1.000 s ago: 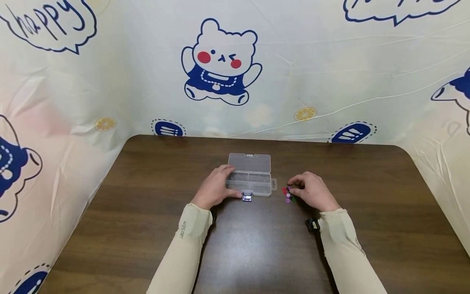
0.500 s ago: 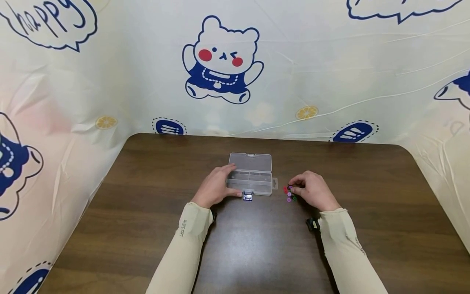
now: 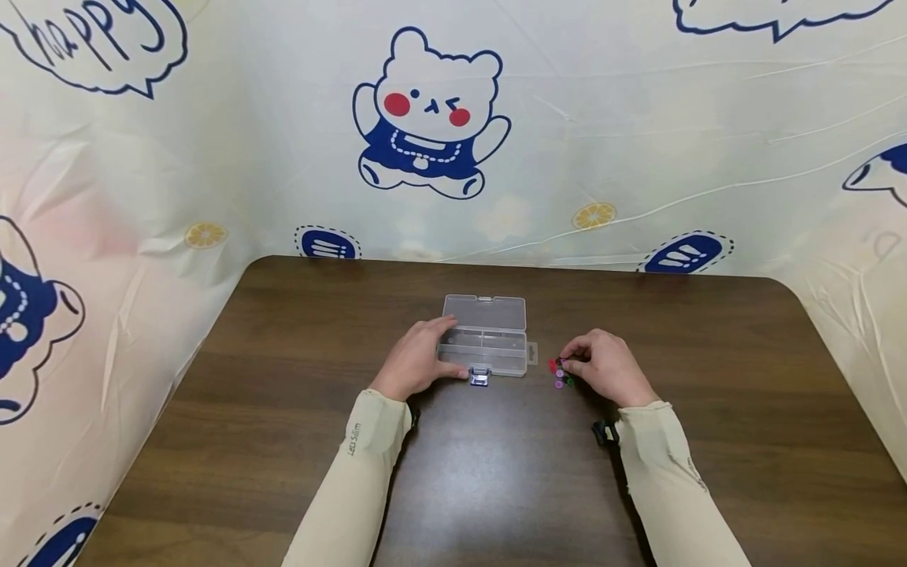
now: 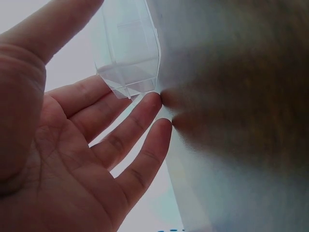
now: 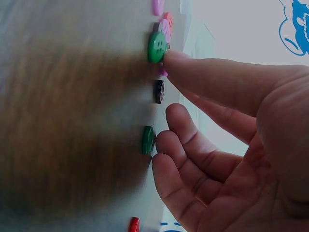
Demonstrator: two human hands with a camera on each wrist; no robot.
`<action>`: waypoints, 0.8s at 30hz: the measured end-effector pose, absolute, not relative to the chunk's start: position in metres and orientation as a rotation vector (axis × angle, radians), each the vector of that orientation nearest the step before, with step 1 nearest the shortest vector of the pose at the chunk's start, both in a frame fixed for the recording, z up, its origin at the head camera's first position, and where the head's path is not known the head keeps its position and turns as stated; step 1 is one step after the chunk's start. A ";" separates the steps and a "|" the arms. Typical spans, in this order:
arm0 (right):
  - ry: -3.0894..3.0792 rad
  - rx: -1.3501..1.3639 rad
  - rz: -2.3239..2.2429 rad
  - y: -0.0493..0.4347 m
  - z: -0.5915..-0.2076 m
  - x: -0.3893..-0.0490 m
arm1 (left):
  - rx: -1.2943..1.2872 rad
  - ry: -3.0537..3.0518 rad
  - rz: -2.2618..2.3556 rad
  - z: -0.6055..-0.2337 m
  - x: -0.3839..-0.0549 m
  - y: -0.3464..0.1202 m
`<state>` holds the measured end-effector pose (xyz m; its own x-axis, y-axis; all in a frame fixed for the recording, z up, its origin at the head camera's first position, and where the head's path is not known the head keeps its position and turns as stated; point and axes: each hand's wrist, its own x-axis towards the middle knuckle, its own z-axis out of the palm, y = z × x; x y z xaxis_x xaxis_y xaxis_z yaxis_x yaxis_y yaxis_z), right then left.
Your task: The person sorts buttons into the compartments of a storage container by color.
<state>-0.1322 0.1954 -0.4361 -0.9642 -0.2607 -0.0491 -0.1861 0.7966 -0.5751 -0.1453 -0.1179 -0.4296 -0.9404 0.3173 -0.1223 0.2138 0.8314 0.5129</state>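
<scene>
A clear plastic compartment box (image 3: 506, 364) lies with its lid (image 3: 485, 313) swung back flat. My left hand (image 3: 414, 354) grips the box's left end, thumb at the front beside a shiny clasp (image 3: 479, 378) and fingers toward the back; the left wrist view shows two fingertips on the table. To the right of the box is a small heap of sewing buttons, with a red button (image 3: 553, 365) and a purple button (image 3: 559, 384). Over it, my right hand (image 3: 601, 364) pinches at a button, largely hidden by thumb and forefinger. Beside the thumb stands a green four-hole button (image 5: 156, 47).
Under the curled fingers in the right wrist view lie a black button (image 5: 160, 92) and another green button (image 5: 148, 140), with a red one lower down. A hanging tab (image 3: 532, 353) juts from the box's right side. Printed cloth (image 3: 538, 157) hangs behind the brown table (image 3: 283, 472).
The head view has shifted slightly. Both hands keep nearly the same place against the box and buttons; the right thumb and forefinger stay at the heap.
</scene>
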 end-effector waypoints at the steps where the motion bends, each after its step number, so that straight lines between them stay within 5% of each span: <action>1: 2.855 -0.350 -0.896 0.195 -0.436 -0.132 | 0.414 2.811 0.750 -0.430 -0.145 -0.118; 24: 2.860 -0.316 -0.917 0.196 -0.433 -0.129 | 0.405 2.811 0.780 -0.429 -0.145 -0.118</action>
